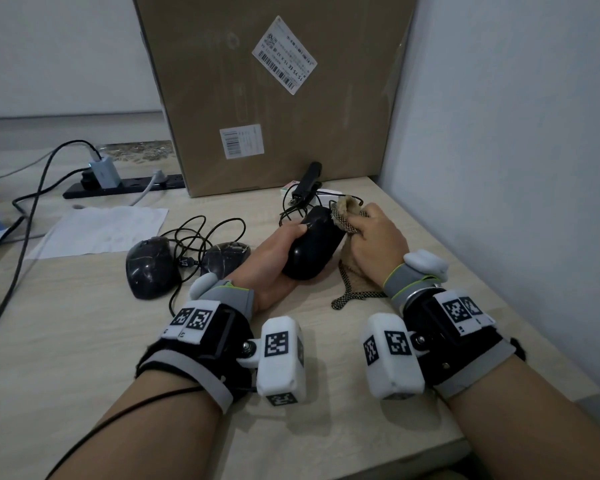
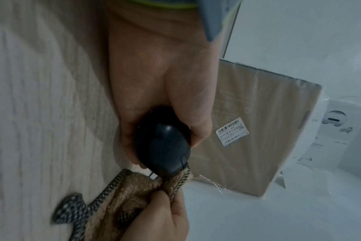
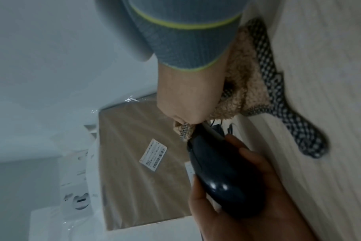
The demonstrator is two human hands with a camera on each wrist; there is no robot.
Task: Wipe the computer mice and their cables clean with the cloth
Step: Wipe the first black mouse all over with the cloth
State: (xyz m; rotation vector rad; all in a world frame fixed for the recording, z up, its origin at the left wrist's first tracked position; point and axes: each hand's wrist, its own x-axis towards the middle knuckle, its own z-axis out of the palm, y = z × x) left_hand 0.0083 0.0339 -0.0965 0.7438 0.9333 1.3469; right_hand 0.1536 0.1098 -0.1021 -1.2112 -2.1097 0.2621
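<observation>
**Inspector:** State of the hands?

**Assistant:** The left hand lies palm up and cradles a black mouse, thumb along its left side and fingers curled under it, lifted off the desk. The right hand is closed around a tan cloth, bunched in the fist and pressed on the mouse's front end.

**Inspector:** The rest of the cloth?

**Assistant:** It hangs below the fist, and its checked edge trails on the desk.

**Inspector:** Other task items?

**Assistant:** Two more mice sit on the desk left of the left wrist, the larger beside the smaller, with loose cables looped between and behind them. The held mouse's cable cannot be traced clearly.

**Inspector:** Surroundings?

**Assistant:** A cardboard box stands at the back. A power strip lies at the left rear, and a sheet of paper lies near it.
</observation>
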